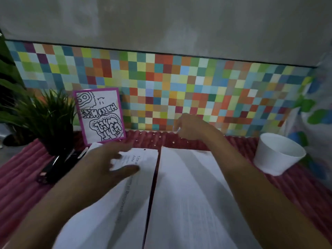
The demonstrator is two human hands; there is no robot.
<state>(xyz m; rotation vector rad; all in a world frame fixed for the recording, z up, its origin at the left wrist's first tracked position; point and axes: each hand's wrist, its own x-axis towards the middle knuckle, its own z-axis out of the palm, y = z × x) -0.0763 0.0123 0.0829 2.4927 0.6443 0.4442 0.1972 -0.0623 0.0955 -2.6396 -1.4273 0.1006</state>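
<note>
Right hand (pixel 190 128) pinches a white scrap (pixel 178 130) — left hand (pixel 111 159) atop the sheet (pixel 140 187).

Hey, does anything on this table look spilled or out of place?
Yes. Small white specks lie scattered on the red cloth beyond the papers, like spilled bits; the right hand seems to pinch a white bit. The pink-framed drawing leaning on the tiled wall stands upside down, its lettering inverted.
</note>
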